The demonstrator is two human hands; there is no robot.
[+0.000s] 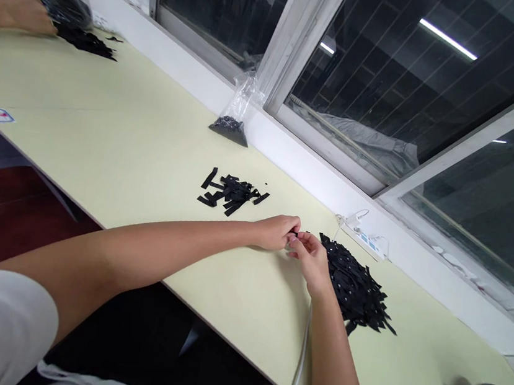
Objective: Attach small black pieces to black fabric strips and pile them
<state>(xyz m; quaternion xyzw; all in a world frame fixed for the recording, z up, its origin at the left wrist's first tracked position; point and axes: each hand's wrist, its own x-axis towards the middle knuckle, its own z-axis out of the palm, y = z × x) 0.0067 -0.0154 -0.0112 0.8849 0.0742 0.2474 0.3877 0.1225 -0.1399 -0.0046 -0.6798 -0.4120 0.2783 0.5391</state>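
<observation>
Black strip (293, 234), mostly hidden by my fingers, sits just above the desk (130, 114) in the head view. My left hand (274, 232) is closed around it, and my right hand (314, 263) pinches narrowly at the same spot. Just beside my right hand spreads a big heap of black strips (360, 286); a smaller pile (234, 191) lies beyond my left forearm. Behind that pile, a clear plastic bag (241, 106) stands near the window wall (290, 150).

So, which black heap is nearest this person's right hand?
The big, dense heap by the right hand and the power strip. The smaller, scattered heap lies farther left; a third heap is by the co-worker's hand.
</observation>
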